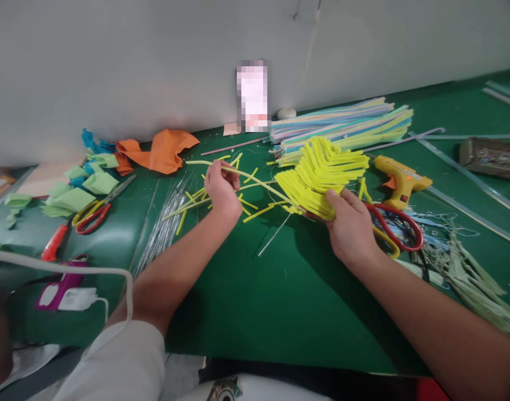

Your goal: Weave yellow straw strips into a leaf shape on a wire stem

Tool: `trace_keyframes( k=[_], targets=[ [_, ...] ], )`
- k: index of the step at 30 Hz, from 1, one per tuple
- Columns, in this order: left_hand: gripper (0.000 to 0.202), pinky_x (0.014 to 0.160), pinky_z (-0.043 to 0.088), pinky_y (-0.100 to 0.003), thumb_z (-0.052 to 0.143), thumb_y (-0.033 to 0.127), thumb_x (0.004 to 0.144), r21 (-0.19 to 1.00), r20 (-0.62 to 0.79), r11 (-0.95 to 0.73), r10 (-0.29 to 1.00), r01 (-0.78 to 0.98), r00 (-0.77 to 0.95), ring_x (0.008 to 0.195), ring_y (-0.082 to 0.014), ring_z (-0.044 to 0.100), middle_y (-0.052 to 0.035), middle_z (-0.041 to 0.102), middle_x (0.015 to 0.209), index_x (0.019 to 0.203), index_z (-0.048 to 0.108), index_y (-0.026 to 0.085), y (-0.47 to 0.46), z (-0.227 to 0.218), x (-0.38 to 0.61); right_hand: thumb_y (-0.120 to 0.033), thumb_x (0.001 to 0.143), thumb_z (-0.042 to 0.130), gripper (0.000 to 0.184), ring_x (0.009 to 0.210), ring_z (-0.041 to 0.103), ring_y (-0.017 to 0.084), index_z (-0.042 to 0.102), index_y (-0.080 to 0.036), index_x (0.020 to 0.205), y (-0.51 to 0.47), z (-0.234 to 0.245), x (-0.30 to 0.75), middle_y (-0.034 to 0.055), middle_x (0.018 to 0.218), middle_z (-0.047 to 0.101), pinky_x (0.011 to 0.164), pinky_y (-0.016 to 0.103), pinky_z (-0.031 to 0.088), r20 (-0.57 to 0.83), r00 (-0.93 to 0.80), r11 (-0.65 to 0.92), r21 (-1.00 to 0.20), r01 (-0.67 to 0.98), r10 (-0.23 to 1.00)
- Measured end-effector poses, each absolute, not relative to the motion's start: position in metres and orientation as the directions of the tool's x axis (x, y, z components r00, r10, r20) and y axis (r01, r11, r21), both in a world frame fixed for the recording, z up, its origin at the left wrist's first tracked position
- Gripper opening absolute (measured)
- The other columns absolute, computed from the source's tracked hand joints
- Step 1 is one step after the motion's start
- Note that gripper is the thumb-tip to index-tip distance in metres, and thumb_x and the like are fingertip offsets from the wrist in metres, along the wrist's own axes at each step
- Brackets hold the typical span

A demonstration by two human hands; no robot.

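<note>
My right hand (351,225) grips a bright yellow leaf shape made of pipe cleaners (321,175), thumb on its lower edge, above the green table. My left hand (222,186) is closed around a pale yellow pipe cleaner (263,184), which curves across to the leaf's lower left end. Whether the two are joined there I cannot tell. Short yellow pipe cleaner pieces (250,209) lie scattered between and behind the hands. Thin clear strands (165,223) lie beside my left forearm. Red-and-yellow scissors (399,228) rest by my right wrist, partly hidden.
Bundled pastel pipe cleaners (342,128) lie at the back near an upright phone (253,94). A yellow glue gun (403,181) sits on the right. Leftward are orange paper (169,150), green paper scraps (71,195), more scissors (93,217) and a purple power strip (66,281).
</note>
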State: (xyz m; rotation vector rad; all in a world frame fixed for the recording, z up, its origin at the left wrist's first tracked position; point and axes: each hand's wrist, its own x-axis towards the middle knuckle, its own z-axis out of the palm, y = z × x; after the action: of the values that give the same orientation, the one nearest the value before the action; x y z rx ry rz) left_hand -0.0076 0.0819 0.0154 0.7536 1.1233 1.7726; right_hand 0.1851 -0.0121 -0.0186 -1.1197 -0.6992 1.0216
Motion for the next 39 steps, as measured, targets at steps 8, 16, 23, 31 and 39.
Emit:
trace_keyframes(
  k=[8,16,23,31,39],
  targets=[
    [0.028,0.040,0.031,-0.021,0.055,0.044,0.088,0.924,0.173,-0.266,0.932,-0.275,-0.319,0.041,-0.0044,0.045,0.0032,0.059,0.065,0.074,0.052,0.020,0.069,0.010,0.001,-0.041,0.084,0.066,0.013,0.110,0.067,0.033,0.072,-0.034,0.094,-0.011,-0.019,0.184,0.0023,0.107,0.074,0.085,0.054,0.060,-0.003,0.360,0.106,-0.954,-0.281,0.933],
    [0.039,0.053,0.051,-0.025,0.077,0.048,0.071,0.999,-0.049,0.051,0.925,0.004,0.377,0.054,-0.0115,0.063,-0.0014,0.066,0.068,0.084,0.060,0.015,0.041,0.010,0.017,-0.038,0.081,0.069,0.011,0.106,0.067,0.031,0.070,-0.031,0.090,-0.012,-0.012,0.184,0.0038,0.108,0.072,0.085,0.049,0.058,-0.056,0.378,0.074,-0.944,-0.321,0.924],
    [0.027,0.056,0.054,-0.024,0.076,0.033,0.074,0.989,-0.147,0.139,0.841,0.053,0.521,0.056,-0.0102,0.064,-0.0052,0.071,0.072,0.085,0.068,0.010,0.037,0.009,0.020,-0.035,0.080,0.069,0.016,0.103,0.068,0.026,0.068,-0.028,0.094,-0.014,-0.001,0.182,0.0031,0.108,0.072,0.081,0.042,0.059,-0.068,0.343,0.069,-0.927,-0.369,0.937],
    [0.018,0.053,0.052,-0.022,0.073,0.025,0.075,0.984,-0.152,0.176,0.851,0.001,0.503,0.058,-0.0105,0.064,-0.0050,0.071,0.072,0.087,0.069,0.011,0.038,0.009,0.023,-0.025,0.070,0.074,0.020,0.091,0.071,0.023,0.065,-0.022,0.088,-0.013,0.011,0.181,0.0044,0.104,0.073,0.073,0.037,0.061,-0.235,0.257,-0.080,-0.863,-0.498,0.937],
    [0.024,0.054,0.052,-0.024,0.075,0.030,0.067,0.967,-0.159,0.227,0.894,-0.118,0.418,0.058,-0.0119,0.064,-0.0044,0.070,0.070,0.081,0.069,0.012,0.040,0.006,0.025,-0.031,0.072,0.072,0.030,0.095,0.068,0.025,0.064,-0.025,0.100,-0.012,0.003,0.182,0.0060,0.112,0.069,0.074,0.042,0.058,-0.136,0.315,0.004,-0.914,-0.406,0.939]
  ],
)
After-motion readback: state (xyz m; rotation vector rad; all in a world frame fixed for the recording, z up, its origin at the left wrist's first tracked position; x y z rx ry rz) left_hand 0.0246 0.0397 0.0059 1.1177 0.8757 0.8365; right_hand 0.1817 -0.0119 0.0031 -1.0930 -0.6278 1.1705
